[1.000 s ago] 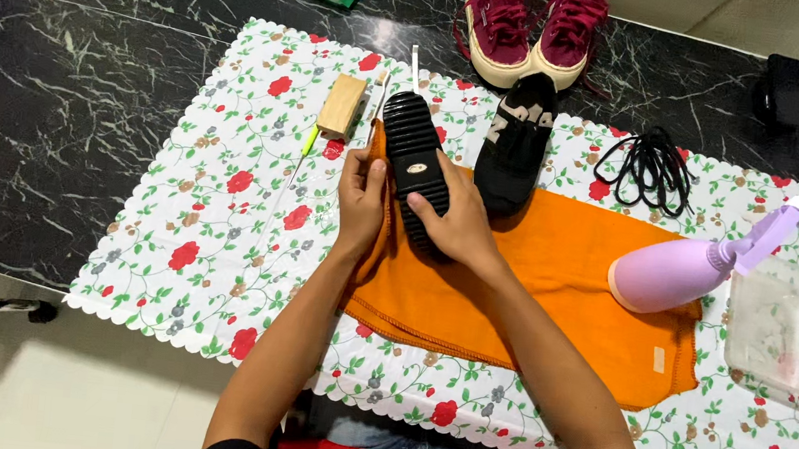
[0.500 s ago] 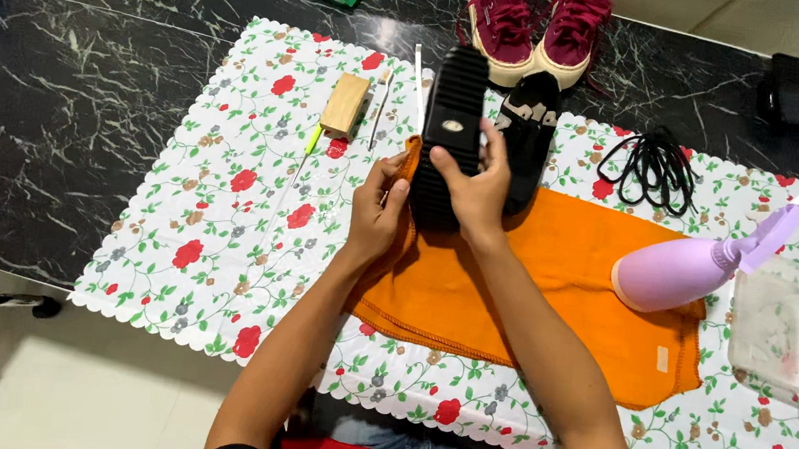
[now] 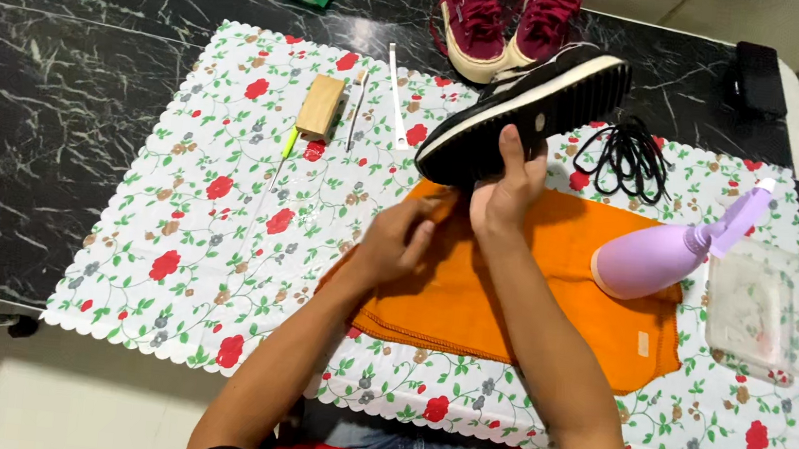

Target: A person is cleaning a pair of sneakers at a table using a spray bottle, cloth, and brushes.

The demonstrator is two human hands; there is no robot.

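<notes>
I see the black marble surface point(image 3: 60, 104) under a floral plastic mat point(image 3: 191, 263), with an orange cloth point(image 3: 509, 308) on it. My right hand point(image 3: 508, 191) has its fingers clamped on a black sneaker with white midsole point(image 3: 527, 115), lifted, sole toward me. My left hand point(image 3: 398, 244) has curled fingers touching the cloth edge. A lilac spray bottle point(image 3: 666, 250) lies on the cloth's right side.

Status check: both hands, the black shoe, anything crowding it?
Right hand grips black shoe, lifted, sole toward camera. Left hand on orange cloth. Maroon shoes and black laces close behind.
</notes>
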